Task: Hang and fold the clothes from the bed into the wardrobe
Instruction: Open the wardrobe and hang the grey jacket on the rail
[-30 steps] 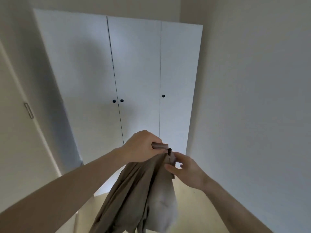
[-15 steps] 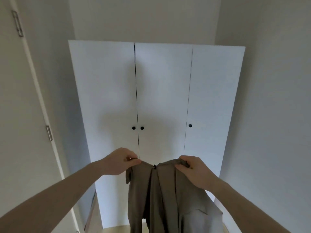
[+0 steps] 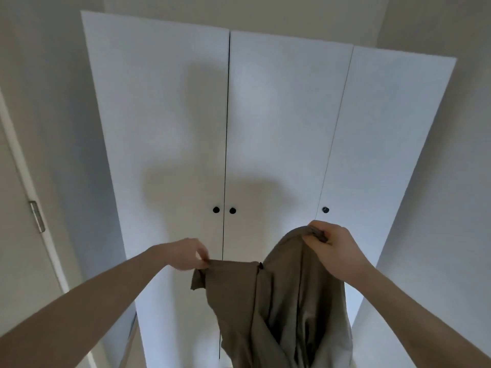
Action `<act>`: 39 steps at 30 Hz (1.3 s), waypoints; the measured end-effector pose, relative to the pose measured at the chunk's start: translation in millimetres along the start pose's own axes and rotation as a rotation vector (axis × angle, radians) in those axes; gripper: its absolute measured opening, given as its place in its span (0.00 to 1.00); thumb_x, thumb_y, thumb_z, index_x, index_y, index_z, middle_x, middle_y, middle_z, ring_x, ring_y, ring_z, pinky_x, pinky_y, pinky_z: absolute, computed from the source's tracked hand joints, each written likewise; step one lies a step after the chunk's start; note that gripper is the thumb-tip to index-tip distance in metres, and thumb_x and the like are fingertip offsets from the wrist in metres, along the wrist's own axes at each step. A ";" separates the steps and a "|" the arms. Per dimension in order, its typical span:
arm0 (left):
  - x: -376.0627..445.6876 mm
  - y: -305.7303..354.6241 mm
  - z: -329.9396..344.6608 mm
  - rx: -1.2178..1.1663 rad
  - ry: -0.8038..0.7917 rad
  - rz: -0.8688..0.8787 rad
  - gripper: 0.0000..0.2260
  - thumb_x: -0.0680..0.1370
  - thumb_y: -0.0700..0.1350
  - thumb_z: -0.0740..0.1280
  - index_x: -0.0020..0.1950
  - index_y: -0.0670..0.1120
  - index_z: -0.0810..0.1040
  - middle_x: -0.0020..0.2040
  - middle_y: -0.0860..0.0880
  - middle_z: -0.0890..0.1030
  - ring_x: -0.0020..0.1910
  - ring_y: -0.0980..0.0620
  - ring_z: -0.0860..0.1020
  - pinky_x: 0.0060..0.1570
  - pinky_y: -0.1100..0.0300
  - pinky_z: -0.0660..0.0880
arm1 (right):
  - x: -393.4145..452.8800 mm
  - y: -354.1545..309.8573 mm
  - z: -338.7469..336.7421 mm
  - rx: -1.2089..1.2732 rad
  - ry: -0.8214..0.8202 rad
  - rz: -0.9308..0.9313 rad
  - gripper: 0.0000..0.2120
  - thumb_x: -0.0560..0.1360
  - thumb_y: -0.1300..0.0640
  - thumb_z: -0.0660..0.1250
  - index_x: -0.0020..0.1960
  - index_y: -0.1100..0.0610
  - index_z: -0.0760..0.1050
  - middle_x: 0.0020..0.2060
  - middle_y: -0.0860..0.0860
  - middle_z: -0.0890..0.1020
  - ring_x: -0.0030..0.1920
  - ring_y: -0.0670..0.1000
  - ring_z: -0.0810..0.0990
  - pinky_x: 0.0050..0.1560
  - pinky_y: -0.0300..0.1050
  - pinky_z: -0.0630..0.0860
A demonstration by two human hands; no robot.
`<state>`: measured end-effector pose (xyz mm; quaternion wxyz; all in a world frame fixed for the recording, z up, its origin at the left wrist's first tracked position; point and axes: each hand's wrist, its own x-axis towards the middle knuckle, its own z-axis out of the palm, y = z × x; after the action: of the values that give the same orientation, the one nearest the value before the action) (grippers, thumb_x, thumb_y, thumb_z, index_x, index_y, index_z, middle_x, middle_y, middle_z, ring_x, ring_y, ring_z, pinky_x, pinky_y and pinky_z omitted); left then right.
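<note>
Holding up tan trousers by the waistband before the closed wardrobe, the left hand is pinching at 9 o'clock and the right hand is gripping at 2 o'clock; hanging is seemingly not yet done.

Brown-grey trousers held up by waistband w/ dark button at centre front, right side raised higher than left, legs hanging down crumpled, paler lining showing low right. Behind: white wardrobe, 3 tall doors all closed, small dark round knobs.
</note>
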<state>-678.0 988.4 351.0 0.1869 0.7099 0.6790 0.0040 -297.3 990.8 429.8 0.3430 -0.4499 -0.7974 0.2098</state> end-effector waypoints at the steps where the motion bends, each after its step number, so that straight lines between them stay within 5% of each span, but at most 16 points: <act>1: 15.2 -3.7 -5.8 -0.122 -0.015 0.010 0.12 0.79 0.54 0.70 0.62 0.54 0.82 0.60 0.58 0.79 0.48 0.61 0.77 0.46 0.66 0.72 | 12.1 -1.8 3.6 0.000 -0.009 0.001 0.13 0.80 0.59 0.64 0.37 0.55 0.72 0.28 0.48 0.70 0.31 0.44 0.68 0.35 0.36 0.64; 4: 65.7 -14.5 -30.9 -0.332 0.126 -0.002 0.22 0.76 0.48 0.74 0.69 0.54 0.75 0.65 0.54 0.76 0.54 0.57 0.77 0.51 0.63 0.75 | 46.8 -1.4 21.6 -0.049 -0.071 0.005 0.09 0.79 0.58 0.64 0.41 0.59 0.73 0.33 0.57 0.73 0.33 0.46 0.67 0.37 0.43 0.66; 7: 112.8 -24.0 -48.8 -0.214 0.323 -0.079 0.32 0.77 0.48 0.70 0.79 0.53 0.63 0.74 0.48 0.65 0.62 0.45 0.77 0.58 0.54 0.74 | 70.2 1.8 39.7 -0.055 -0.080 0.020 0.09 0.79 0.56 0.63 0.42 0.59 0.74 0.35 0.58 0.74 0.34 0.47 0.68 0.38 0.45 0.67; 16: 194.9 -40.7 -27.0 -0.105 0.242 -0.167 0.32 0.78 0.46 0.66 0.81 0.49 0.59 0.78 0.50 0.59 0.68 0.43 0.74 0.65 0.54 0.72 | 108.3 18.3 66.7 -0.107 -0.097 0.059 0.08 0.78 0.55 0.64 0.40 0.54 0.73 0.33 0.54 0.73 0.31 0.46 0.67 0.36 0.44 0.66; 23: 177.9 -47.5 -24.6 -0.135 0.321 -0.100 0.20 0.74 0.40 0.64 0.66 0.52 0.71 0.67 0.55 0.70 0.53 0.46 0.77 0.53 0.56 0.73 | 132.8 31.8 104.1 -0.108 -0.090 0.049 0.06 0.79 0.54 0.66 0.48 0.42 0.78 0.36 0.43 0.83 0.38 0.45 0.80 0.41 0.39 0.78; 27: 122.5 -40.1 7.6 -0.197 0.485 -0.015 0.14 0.74 0.42 0.64 0.58 0.55 0.74 0.60 0.61 0.72 0.42 0.50 0.78 0.50 0.54 0.77 | 149.7 47.1 131.4 -0.182 -0.159 0.017 0.14 0.80 0.53 0.65 0.63 0.39 0.75 0.47 0.39 0.81 0.47 0.42 0.80 0.53 0.38 0.77; 32: 32.1 -51.5 59.2 -0.288 0.645 -0.038 0.10 0.74 0.44 0.70 0.47 0.59 0.74 0.51 0.65 0.74 0.41 0.59 0.78 0.39 0.68 0.73 | 183.1 63.7 185.3 -0.322 -0.325 -0.027 0.28 0.83 0.49 0.63 0.79 0.39 0.58 0.70 0.48 0.72 0.58 0.51 0.80 0.60 0.46 0.78; 36: -35.2 -68.4 70.8 -0.296 0.704 -0.137 0.06 0.73 0.51 0.71 0.43 0.60 0.75 0.44 0.66 0.76 0.44 0.62 0.77 0.43 0.70 0.72 | 213.6 61.1 212.9 -0.392 -0.364 -0.036 0.31 0.84 0.48 0.61 0.82 0.42 0.50 0.74 0.53 0.67 0.57 0.58 0.79 0.50 0.47 0.76; 39: -72.7 -78.3 74.0 -0.258 0.733 -0.204 0.04 0.71 0.53 0.67 0.39 0.61 0.73 0.40 0.65 0.76 0.42 0.63 0.77 0.44 0.73 0.70 | 227.6 63.1 227.2 -0.458 -0.379 -0.022 0.31 0.84 0.48 0.59 0.83 0.43 0.48 0.76 0.55 0.65 0.59 0.60 0.79 0.53 0.52 0.79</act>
<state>-739.8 899.6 278.9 0.0194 0.5609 0.7617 0.3236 -510.2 1213.0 317.1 0.0797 -0.4594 -0.8788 0.1011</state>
